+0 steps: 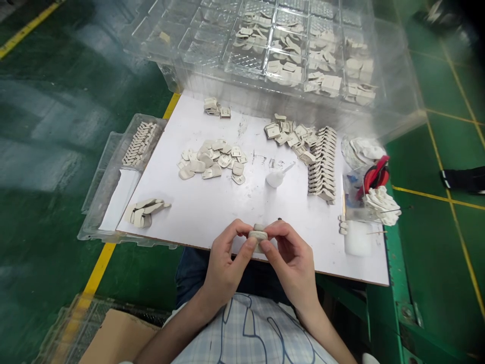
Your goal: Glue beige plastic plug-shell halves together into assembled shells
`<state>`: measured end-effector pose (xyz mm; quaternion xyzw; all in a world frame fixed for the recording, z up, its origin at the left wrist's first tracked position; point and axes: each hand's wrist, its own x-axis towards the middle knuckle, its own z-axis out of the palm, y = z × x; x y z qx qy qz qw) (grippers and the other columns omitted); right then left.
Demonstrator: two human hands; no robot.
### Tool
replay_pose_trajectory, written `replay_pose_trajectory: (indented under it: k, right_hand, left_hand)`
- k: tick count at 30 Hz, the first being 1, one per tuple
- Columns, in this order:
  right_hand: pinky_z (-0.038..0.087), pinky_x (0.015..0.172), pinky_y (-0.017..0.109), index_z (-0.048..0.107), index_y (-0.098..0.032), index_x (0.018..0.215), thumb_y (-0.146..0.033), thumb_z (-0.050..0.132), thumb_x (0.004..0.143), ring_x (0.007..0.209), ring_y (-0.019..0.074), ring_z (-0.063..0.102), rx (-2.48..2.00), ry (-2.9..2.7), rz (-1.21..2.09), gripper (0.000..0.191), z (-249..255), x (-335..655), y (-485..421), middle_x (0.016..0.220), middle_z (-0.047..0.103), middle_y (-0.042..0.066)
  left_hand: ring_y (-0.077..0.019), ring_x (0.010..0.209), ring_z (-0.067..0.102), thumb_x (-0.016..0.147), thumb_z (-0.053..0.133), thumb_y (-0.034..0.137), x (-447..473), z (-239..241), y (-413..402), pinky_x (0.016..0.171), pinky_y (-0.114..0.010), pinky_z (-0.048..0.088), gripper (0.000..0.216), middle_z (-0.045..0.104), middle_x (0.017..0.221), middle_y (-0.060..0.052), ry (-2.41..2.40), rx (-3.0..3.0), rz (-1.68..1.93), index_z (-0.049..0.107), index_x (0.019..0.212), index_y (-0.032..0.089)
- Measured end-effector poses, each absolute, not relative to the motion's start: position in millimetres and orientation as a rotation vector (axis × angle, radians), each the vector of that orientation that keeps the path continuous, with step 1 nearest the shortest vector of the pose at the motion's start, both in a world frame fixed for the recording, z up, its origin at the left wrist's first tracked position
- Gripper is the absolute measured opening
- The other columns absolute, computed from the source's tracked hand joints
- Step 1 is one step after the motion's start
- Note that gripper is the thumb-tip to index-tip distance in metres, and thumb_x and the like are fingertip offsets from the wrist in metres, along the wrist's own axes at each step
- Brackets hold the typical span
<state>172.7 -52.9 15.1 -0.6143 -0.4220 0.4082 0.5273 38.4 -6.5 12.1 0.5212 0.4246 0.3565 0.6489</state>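
Note:
My left hand (229, 263) and my right hand (293, 260) meet at the near edge of the white board. Between their thumbs and fingertips they pinch a small beige plastic part (258, 235), with both hands closed on it. Whether it is one piece or two pressed together I cannot tell. Beyond my hands lies a loose heap of rounded beige pieces (206, 161). A white squeeze bottle with a thin nozzle (275, 178) stands to the right of that heap. Farther back are squarish beige pieces (293, 135), beside a neat stacked row of parts (322, 164).
Large clear compartment trays (242, 76) with beige parts cover the board's far side. A clear tray (109, 202) with parts sits at the left edge, near a small pile (144, 212). At right are red-handled pliers (375, 174), a white cloth (382, 205) and a white block (357, 238).

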Motion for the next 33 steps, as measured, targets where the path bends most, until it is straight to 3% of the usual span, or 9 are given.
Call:
replay_pose_trajectory:
  k: [8, 13, 25, 30, 33]
  right_hand:
    - [0.044, 0.061, 0.027, 0.064, -0.024, 0.09, -0.03, 0.063, 0.096, 0.071, 0.0138, 0.055, -1.41, -0.969, 0.995, 0.009, 14, 170, -52, 0.079, 0.06, -0.001]
    - [0.042, 0.06, 0.027, 0.063, -0.023, 0.088, -0.031, 0.063, 0.096, 0.071, 0.0142, 0.053, -1.417, -0.968, 1.006, 0.012, 13, 170, -52, 0.078, 0.059, 0.0]
    - [0.046, 0.061, 0.024, 0.072, -0.025, 0.09, -0.04, 0.062, 0.096, 0.069, 0.0126, 0.058, -1.399, -0.899, 1.159, 0.019, 23, 179, -51, 0.078, 0.066, -0.001]
    - [0.045, 0.065, 0.024, 0.071, -0.026, 0.09, -0.034, 0.071, 0.091, 0.075, 0.0131, 0.059, -1.448, -0.903, 1.087, 0.008, 23, 175, -54, 0.078, 0.065, -0.002]
    - [0.044, 0.065, 0.024, 0.068, -0.025, 0.087, -0.033, 0.071, 0.092, 0.074, 0.0129, 0.055, -1.394, -0.842, 1.141, 0.01, 19, 172, -54, 0.079, 0.063, -0.001]
  left_hand:
    - [-0.0185, 0.075, 0.055, 0.097, 0.057, 0.032, 37, 13, -4, 0.07, -0.032, 0.044, 0.016, 0.062, 0.076, -0.001, 0.996, 1.413, 0.846, 0.062, 0.085, 0.023]
    - [-0.0187, 0.075, 0.054, 0.097, 0.057, 0.034, 37, 12, -5, 0.071, -0.032, 0.043, 0.018, 0.061, 0.076, -0.001, 0.998, 1.407, 0.851, 0.062, 0.084, 0.023]
    - [-0.0119, 0.07, 0.049, 0.094, 0.065, 0.043, 39, 11, -6, 0.066, -0.024, 0.042, 0.024, 0.056, 0.079, 0.001, 0.777, 0.762, 0.766, 0.061, 0.089, 0.02]
    - [-0.0143, 0.074, 0.052, 0.097, 0.059, 0.034, 38, 14, -10, 0.07, -0.027, 0.044, 0.016, 0.057, 0.079, 0.001, 0.916, 1.102, 0.846, 0.06, 0.087, 0.022]
    - [-0.0159, 0.076, 0.054, 0.096, 0.057, 0.023, 36, 18, -11, 0.07, -0.029, 0.045, 0.007, 0.06, 0.078, 0.001, 1.003, 1.47, 0.908, 0.06, 0.089, 0.023]
